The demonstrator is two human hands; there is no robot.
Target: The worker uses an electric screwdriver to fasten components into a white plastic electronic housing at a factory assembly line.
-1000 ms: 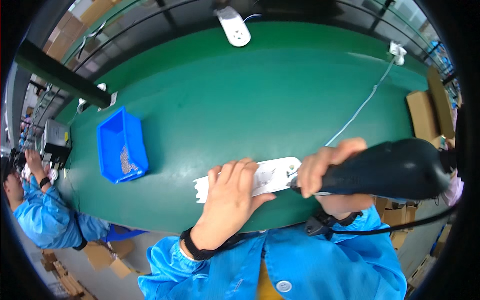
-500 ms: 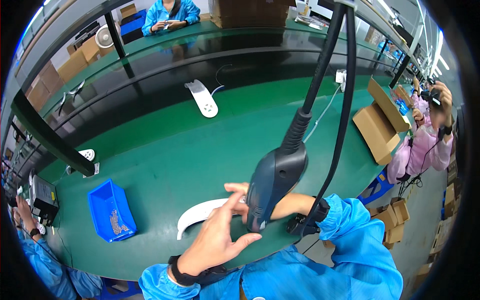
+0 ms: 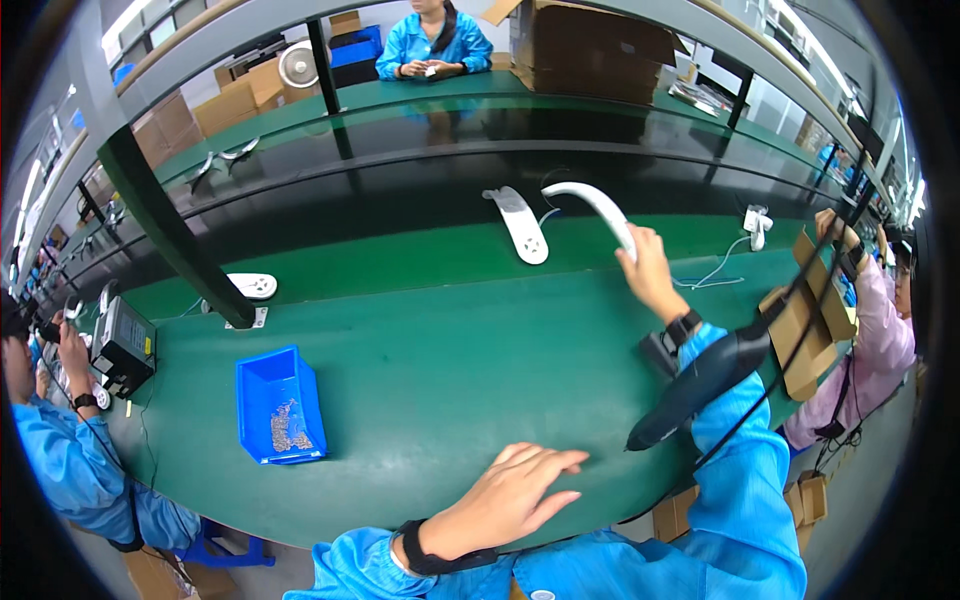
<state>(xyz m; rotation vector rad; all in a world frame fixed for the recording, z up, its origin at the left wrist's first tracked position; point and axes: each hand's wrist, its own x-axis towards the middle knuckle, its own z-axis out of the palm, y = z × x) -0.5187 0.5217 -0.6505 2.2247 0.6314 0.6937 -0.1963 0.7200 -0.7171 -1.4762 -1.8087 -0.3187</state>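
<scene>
My right hand (image 3: 652,270) reaches out over the far side of the green table, its fingers closed around the lower end of a curved white plastic piece (image 3: 597,208). The piece arches up and to the left, beside a flat white plastic part with a round vented end (image 3: 528,240). Near the front edge, my left hand (image 3: 512,497) holds nothing, its fingers apart and thumb out over the table. A dark electric screwdriver (image 3: 700,388) hangs on its cable in front of my right forearm, tip pointing down and left.
A blue bin (image 3: 311,408) holding small screws stands at the left. Another white part (image 3: 255,286) lies behind the green post (image 3: 178,235). An open cardboard box (image 3: 800,345) is at the right. Co-workers sit left, right and across, beyond the black conveyor (image 3: 400,185).
My right hand has carried the curved white piece from the near table to the far side. The screwdriver now hangs further right. My left hand has separated from the piece, and the view has shifted.
</scene>
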